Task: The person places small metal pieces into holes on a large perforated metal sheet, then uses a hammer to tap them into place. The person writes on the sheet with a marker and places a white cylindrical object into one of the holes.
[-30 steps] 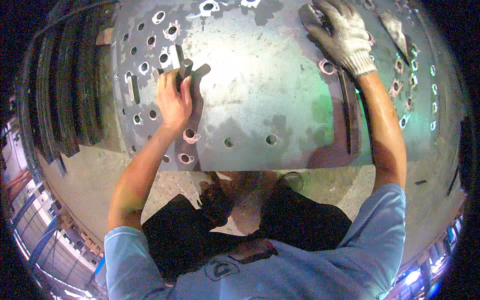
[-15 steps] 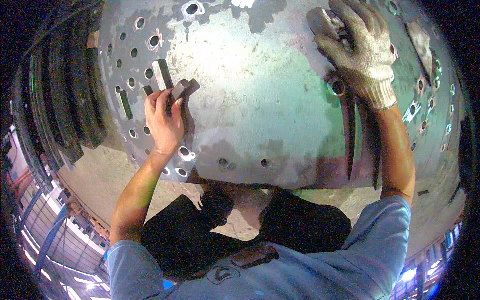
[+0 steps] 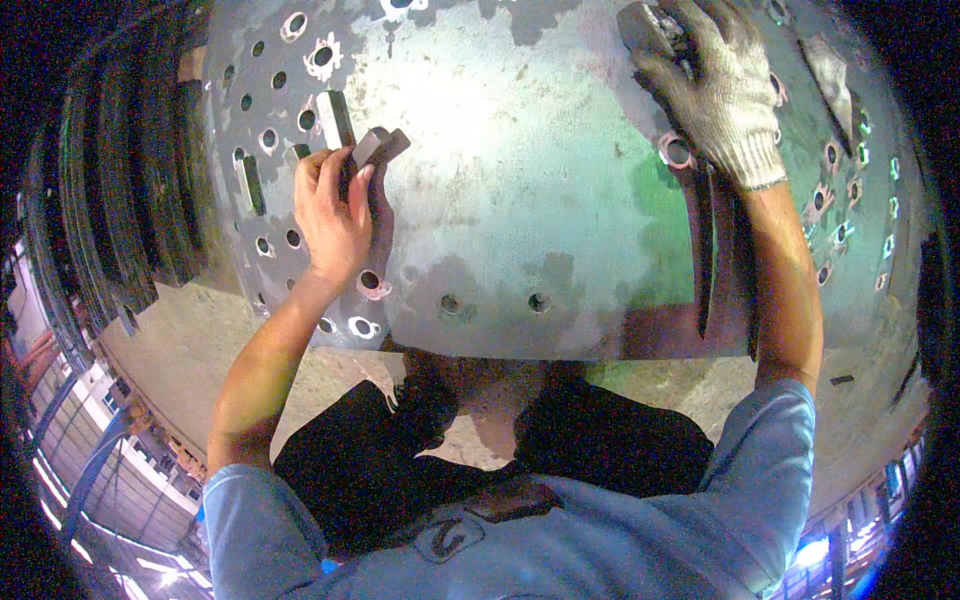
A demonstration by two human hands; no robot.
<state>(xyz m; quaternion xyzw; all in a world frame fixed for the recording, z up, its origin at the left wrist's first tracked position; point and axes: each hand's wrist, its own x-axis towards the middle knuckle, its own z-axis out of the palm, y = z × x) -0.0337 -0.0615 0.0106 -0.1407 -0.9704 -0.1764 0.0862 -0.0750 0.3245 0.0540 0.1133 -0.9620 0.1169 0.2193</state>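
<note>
My left hand (image 3: 334, 220) is bare, its fingers and thumb closed round a grey angular metal block (image 3: 374, 147) near the left side of the big steel plate (image 3: 480, 210). Just beyond the fingers is a hexagonal metal bar (image 3: 336, 118). Another short bar (image 3: 250, 184) stands to the left of this hand. In a white knit glove, my right hand (image 3: 718, 90) is closed over a dark, rounded metal tool (image 3: 644, 30) at the plate's far right. The glove covers much of that tool, so its exact kind is unclear.
Many holes pierce the plate, such as a bright-rimmed hole (image 3: 676, 151) below my right hand. A dark tapered strip (image 3: 706, 255) runs toward the near edge. Dark stacked bars (image 3: 120, 190) stand at left, and a pale rag-like piece (image 3: 828, 80) lies at far right.
The view has shifted, so the plate and both hands appear slightly higher in the picture. Both hands keep their grip and nearly the same places on the plate.
</note>
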